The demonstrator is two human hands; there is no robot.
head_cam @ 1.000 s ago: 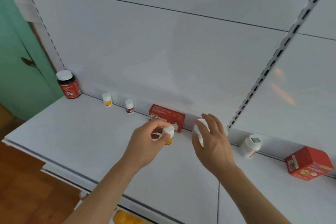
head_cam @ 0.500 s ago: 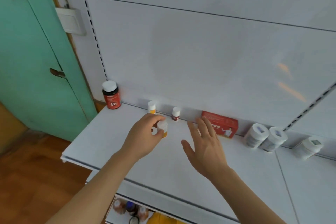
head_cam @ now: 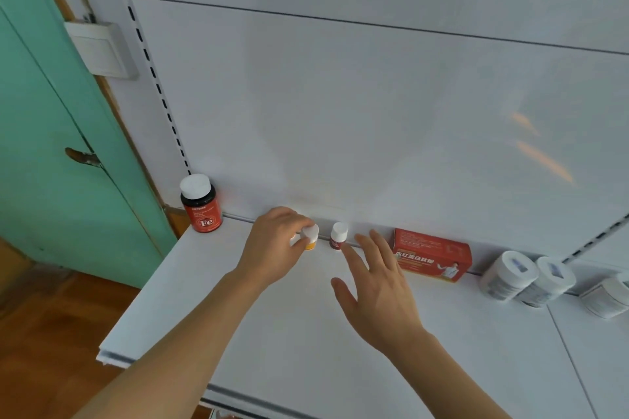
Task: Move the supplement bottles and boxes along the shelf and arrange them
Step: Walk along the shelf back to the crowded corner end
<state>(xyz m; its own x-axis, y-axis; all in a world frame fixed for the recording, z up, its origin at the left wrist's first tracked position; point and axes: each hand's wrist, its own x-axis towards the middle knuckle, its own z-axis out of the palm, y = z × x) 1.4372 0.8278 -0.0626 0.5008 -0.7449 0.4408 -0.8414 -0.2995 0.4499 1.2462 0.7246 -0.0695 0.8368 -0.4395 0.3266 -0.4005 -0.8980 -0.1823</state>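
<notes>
Your left hand (head_cam: 272,250) sits at the centre of the frame with its fingers curled round a small yellow-labelled bottle (head_cam: 310,237), pinching it just below its white cap at the back of the white shelf (head_cam: 211,313). The bottle is upright or nearly so; whether its base touches the shelf cannot be told. Just to its right stands a small dark-red-labelled bottle (head_cam: 338,236), also white-capped and close against the back panel (head_cam: 374,119). Your right hand (head_cam: 377,286) hovers low over the shelf, right of centre, with fingers straight and spread, holding nothing; its fingertips (head_cam: 343,250) lie just beside the dark-red-labelled bottle (contact cannot be told). Further right, a red supplement box (head_cam: 432,255) lies lengthwise along the back edge. At the right edge of the frame, three white jars (head_cam: 509,274) stand in a row, the first two touching. At the left end of the shelf, a larger red bottle marked "Fe" (head_cam: 201,204) stands upright against the panel. A green door (head_cam: 51,153) fills the left of the frame.
</notes>
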